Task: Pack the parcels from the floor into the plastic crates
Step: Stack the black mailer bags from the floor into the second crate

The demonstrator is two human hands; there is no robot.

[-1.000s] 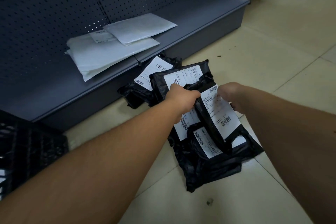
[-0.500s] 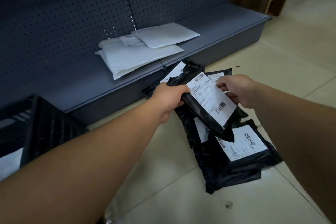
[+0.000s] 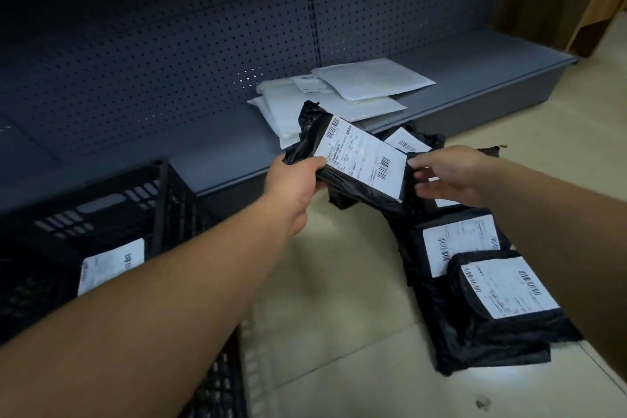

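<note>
The left hand [image 3: 294, 180] grips a black parcel [image 3: 353, 180] by its left end, thumb on top beside the white shipping label [image 3: 364, 159], and holds it lifted clear of the floor [image 3: 332, 316], tilted so the label faces up. The right hand [image 3: 448, 176] is off that parcel, just beside its right end, fingers loosely spread and relaxed, holding nothing; whether the fingertips brush the plastic wrap cannot be told. Below and to the right, more black parcels [image 3: 481, 295] lie in an overlapping heap on the pale tiled floor, several with labels showing, and another labelled one [image 3: 409, 142] rests against the base of the shelf behind the hands. On the left stands a black plastic crate [image 3: 163, 200] with slotted walls; inside it a parcel with a white label [image 3: 112, 265] is partly visible past the left forearm. A grey shelf [image 3: 458, 78] with a perforated back panel runs along the wall, and on its low deck lie a few white padded mailers [image 3: 369, 78], stacked one across another.
</note>
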